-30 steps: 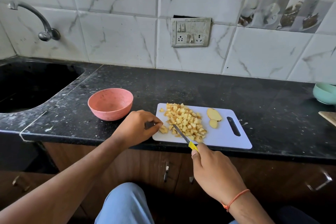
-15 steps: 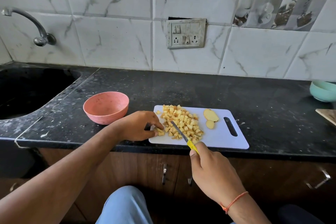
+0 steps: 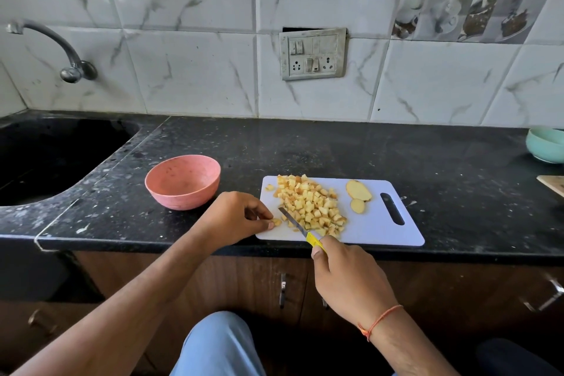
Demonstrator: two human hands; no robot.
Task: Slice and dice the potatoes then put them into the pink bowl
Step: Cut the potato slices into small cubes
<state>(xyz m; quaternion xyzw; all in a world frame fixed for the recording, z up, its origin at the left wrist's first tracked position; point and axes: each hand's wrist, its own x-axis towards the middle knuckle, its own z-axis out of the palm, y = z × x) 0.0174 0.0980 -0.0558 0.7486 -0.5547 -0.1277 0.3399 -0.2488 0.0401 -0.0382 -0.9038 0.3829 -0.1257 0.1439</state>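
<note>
A white cutting board lies on the black counter with a heap of diced potato on its left half and two potato slices further right. My right hand grips a yellow-handled knife, its blade lying against the near left side of the heap. My left hand sits at the board's left edge and pinches a small potato piece between thumb and fingertips. The pink bowl stands empty left of the board, just behind my left hand.
A black sink with a wall tap fills the far left. A teal bowl and a wooden board corner sit at the right edge. A switch panel is on the tiled wall.
The view has shifted slightly. My left hand stays at the board's left edge, its fingers now pinching a piece apart from the heap. The knife has barely moved.
</note>
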